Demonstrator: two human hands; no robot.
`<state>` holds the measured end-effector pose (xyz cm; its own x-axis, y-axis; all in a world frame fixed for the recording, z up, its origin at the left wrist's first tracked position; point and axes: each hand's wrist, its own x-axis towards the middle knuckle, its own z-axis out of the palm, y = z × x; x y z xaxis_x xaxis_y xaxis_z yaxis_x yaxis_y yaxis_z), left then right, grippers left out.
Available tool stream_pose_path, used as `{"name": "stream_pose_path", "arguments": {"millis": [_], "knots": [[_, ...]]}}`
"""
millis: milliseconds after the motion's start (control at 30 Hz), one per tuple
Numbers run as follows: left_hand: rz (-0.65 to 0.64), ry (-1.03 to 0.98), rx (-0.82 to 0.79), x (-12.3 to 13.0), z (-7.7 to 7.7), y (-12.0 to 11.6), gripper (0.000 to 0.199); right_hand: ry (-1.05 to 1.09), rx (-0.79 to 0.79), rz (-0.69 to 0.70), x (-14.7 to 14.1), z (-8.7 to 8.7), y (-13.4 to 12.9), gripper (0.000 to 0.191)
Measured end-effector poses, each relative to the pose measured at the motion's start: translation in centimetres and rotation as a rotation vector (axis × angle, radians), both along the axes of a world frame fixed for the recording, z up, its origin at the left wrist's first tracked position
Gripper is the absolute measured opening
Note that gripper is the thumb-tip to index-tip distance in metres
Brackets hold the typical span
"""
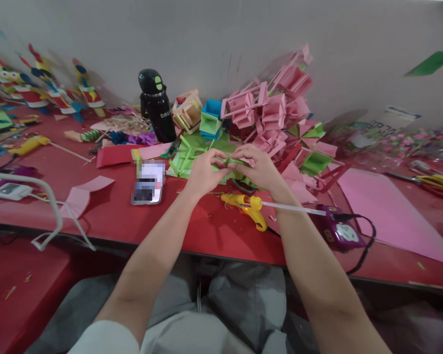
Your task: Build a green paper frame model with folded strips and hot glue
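Note:
Both my hands meet over the middle of the red table, pinching a narrow green paper strip between their fingertips. My left hand is closed on its left end, and my right hand is closed on it from the other side. Fingers hide part of the strip. Under and behind them lie green paper sheets and cut strips. Just below my right hand rests a yellow glue gun with a clear glue stick poking out of its back.
Pink folded paper pieces pile up behind my right hand. A black bottle stands at the back, and a phone lies left. At right are a purple power strip, a pink sheet and yellow-handled scissors.

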<state>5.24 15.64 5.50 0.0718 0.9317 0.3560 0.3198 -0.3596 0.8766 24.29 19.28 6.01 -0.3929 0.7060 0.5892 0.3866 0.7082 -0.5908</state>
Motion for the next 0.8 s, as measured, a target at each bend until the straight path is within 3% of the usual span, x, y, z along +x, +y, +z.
{"name": "stream_pose_path", "arguments": {"millis": [267,800], "knots": [[0.033,0.023,-0.023,0.22,-0.17,0.1,0.031,-0.049,0.021,0.021,-0.04,-0.09,0.09,0.003],[0.062,-0.015,-0.015,0.5,-0.34,0.13,0.026,-0.061,0.019,-0.024,-0.05,0.18,0.04,0.008]]}}
